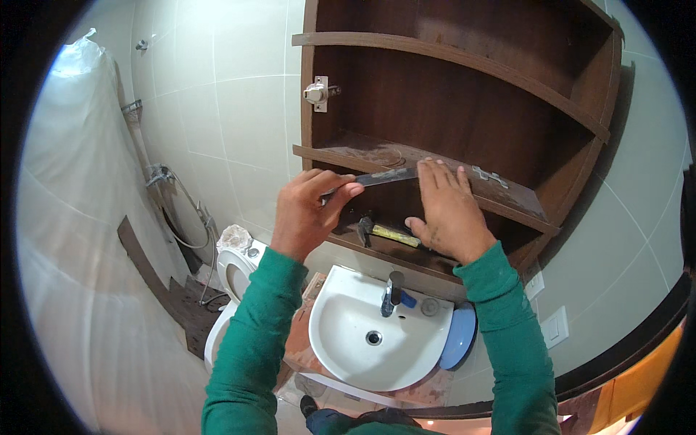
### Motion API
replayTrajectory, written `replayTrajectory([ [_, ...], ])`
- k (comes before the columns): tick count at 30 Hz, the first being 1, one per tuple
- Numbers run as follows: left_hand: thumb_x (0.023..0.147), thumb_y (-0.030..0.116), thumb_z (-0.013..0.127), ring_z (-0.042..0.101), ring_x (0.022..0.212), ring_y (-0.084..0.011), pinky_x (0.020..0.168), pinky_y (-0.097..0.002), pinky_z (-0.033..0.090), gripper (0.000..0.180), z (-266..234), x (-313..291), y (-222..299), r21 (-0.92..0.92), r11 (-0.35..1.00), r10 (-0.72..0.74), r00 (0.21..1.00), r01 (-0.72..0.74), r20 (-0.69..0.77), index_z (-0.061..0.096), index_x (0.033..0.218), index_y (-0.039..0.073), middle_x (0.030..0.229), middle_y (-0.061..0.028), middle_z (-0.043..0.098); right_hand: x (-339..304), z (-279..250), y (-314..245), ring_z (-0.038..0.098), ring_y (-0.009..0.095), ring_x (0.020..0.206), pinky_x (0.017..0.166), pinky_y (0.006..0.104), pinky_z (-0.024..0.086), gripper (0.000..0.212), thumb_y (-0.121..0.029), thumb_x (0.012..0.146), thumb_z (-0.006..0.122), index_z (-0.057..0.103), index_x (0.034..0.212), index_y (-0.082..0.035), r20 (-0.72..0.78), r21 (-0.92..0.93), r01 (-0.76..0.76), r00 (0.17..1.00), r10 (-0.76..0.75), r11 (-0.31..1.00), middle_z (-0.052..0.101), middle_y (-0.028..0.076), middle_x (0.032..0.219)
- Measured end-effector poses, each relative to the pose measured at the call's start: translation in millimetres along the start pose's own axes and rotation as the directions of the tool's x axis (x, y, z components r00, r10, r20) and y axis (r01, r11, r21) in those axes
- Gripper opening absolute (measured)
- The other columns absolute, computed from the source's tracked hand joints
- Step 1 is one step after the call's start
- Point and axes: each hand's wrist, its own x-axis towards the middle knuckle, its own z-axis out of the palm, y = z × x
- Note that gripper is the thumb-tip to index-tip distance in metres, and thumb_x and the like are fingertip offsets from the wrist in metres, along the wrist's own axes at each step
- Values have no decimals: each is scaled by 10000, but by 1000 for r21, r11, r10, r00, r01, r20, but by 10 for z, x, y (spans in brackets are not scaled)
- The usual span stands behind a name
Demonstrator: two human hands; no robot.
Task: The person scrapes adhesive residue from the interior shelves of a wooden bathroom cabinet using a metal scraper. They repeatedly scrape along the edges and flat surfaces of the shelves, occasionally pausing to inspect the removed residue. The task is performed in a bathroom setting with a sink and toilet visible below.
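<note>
My left hand is closed round one end of a long flat grey metal file, which lies along the front edge of a brown wooden cabinet shelf. At the file's far end, my right hand rests with its fingers stretched out flat on the tip and its thumb apart. In the compartment below, a claw hammer with a yellow handle lies on the lower shelf, part of its handle hidden behind my right hand. Metal hinges sit on the shelf to the right of my right hand.
Below the cabinet is a white washbasin with a dark tap. A blue dish stands at its right. One hinge juts from the cabinet's left side. A toilet and plastic sheeting are at the left.
</note>
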Motion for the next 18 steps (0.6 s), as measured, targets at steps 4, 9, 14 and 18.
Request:
replayTrajectory([
  [4,907,162,794,631,687,-160,594,-297,482,158,-68,-25,-9,47,999,24,999,-23,-23,769,931,8,793,-99,711,30,47,-94,408,433,1434,1237,534,260,924,-280,779,804,352,1463,145,-18,-146,76,997,-80,986,435,339,1488],
  [9,914,154,792,642,731,-121,646,-285,509,158,-56,31,-163,18,1000,3,1000,-3,-4,764,930,0,816,-91,745,121,-5,-98,438,436,1411,1247,501,261,894,-280,784,771,364,1440,171,70,-168,101,993,-90,981,456,355,1465],
  [14,888,186,820,636,644,-105,571,-278,489,170,-22,38,-274,-91,995,-42,999,39,-29,773,884,22,775,-94,747,153,-66,-119,472,452,1386,1244,480,282,722,-147,817,718,426,1378,200,44,-156,113,993,-107,981,474,382,1441],
  [18,885,221,831,586,639,-86,563,-263,467,212,-17,118,-369,-80,993,-87,996,88,26,769,876,18,728,-58,723,168,38,-83,491,464,1371,1238,469,297,624,-85,835,697,470,1334,213,-7,-169,80,997,-82,982,483,395,1428],
])
